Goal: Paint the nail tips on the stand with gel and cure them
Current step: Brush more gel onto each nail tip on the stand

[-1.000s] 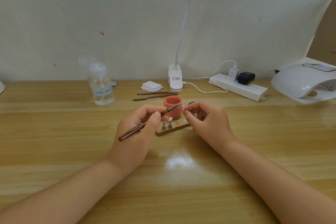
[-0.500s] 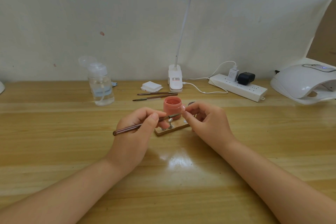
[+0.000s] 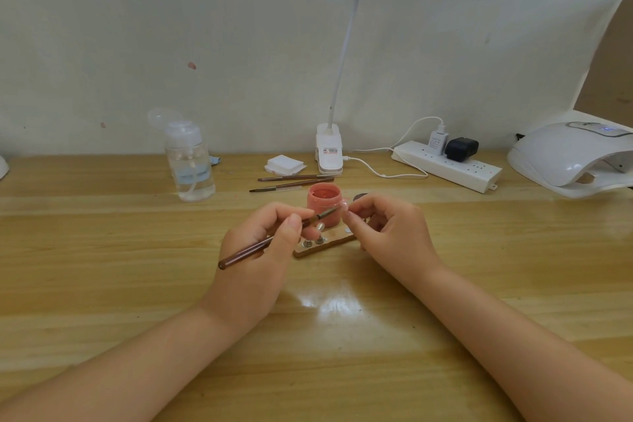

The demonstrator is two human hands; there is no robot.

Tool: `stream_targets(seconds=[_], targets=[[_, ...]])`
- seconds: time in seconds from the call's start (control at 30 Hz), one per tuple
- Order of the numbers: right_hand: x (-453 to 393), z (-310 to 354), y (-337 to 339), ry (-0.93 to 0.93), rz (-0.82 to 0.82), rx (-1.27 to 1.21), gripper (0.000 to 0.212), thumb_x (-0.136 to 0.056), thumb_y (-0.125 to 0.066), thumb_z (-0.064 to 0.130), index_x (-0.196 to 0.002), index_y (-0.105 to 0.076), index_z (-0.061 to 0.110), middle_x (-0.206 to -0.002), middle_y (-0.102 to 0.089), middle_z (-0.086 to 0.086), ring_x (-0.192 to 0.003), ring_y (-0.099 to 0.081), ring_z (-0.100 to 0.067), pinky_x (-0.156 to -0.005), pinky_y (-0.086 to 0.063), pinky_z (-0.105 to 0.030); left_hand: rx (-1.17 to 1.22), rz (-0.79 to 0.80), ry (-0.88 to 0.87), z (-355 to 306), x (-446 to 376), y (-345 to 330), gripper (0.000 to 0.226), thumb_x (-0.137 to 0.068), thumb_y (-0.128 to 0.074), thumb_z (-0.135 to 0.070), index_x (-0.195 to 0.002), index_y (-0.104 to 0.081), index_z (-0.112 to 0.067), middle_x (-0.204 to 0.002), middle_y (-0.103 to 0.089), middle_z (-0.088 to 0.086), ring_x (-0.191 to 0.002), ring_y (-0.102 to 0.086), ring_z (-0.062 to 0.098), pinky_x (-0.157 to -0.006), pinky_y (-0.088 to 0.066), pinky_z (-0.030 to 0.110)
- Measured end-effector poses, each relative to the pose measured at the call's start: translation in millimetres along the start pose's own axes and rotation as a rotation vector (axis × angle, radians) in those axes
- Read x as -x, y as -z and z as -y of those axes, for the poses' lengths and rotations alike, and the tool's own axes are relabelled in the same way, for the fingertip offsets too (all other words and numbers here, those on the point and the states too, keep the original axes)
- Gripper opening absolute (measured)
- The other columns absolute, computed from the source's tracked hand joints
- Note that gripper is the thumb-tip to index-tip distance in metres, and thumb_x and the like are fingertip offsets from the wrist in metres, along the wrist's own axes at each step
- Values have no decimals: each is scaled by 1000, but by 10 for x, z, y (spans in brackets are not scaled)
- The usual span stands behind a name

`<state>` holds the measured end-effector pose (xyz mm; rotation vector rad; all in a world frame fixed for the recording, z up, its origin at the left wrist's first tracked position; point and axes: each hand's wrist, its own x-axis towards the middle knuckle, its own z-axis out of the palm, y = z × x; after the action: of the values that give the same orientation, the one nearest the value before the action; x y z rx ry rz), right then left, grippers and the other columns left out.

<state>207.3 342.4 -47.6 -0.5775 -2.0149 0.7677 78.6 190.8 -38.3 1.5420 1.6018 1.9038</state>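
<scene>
Since half a second ago, the left hand (image 3: 255,250) has tilted its gripped brush (image 3: 274,240) tip-up toward the nail tip (image 3: 345,206) pinched by the right hand (image 3: 387,233), above the stand (image 3: 323,245). One gel jar (image 3: 324,204) behind the stand; two spare brushes (image 3: 294,181) beyond.

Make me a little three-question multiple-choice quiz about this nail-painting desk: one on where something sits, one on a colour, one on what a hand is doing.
1. Where is the white curing lamp?
A. far right of the desk
B. by the clear bottle
C. under the left hand

2. What colour is the open gel pot?
A. blue
B. coral pink
C. black

3. What is the left hand doing?
A. lying flat
B. lifting the bottle
C. holding a brush

Answers:
1 A, it sits at the desk's right edge, past the power strip.
2 B, pot and gel inside are both coral pink.
3 C, its fingers grip the brown brush, tip aimed toward the nail tip pinched in the right hand.
</scene>
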Motion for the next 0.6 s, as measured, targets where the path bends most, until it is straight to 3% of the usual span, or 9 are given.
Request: stream_targets(seconds=[0.17,0.37,0.47,0.6], targets=[[1,6,-1,17,-7,29,7,-84,-73,17,-79,-70,22,-73,-67,18,-50,-57,-18,-51,-47,-26,-6,19,55,20,-12,-25,19,-98,-55,-9,-100,-70,-20,-90,-75,-8,-87,-68,2,-74,-49,11],[-6,4,-8,18,-19,47,18,-84,-72,16,-77,-66,31,-78,-67,25,-51,-56,-17,-53,-48,-26,-5,0,10,16,-4,5,20,-90,-49,-16,-91,-69,-18,-84,-74,-1,-85,-69,7,-76,-49,12],[-10,-6,-8,13,-23,47,11,-84,-72,19,-79,-68,28,-76,-68,16,-53,-57,-15,-55,-50,-31,4,6,30,24,-19,-6,20,-93,-51,-17,-99,-69,-17,-89,-74,-4,-88,-69,6,-75,-49,13],[-9,8,-8,-7,-59,28,8,-84,-72,17,-79,-70,22,-69,-68,8,-54,-58,-16,-58,-53,-38,11,30,29,24,-12,7,18,-86,-54,-25,-86,-70,-17,-78,-74,2,-83,-69,10,-76,-49,13]])
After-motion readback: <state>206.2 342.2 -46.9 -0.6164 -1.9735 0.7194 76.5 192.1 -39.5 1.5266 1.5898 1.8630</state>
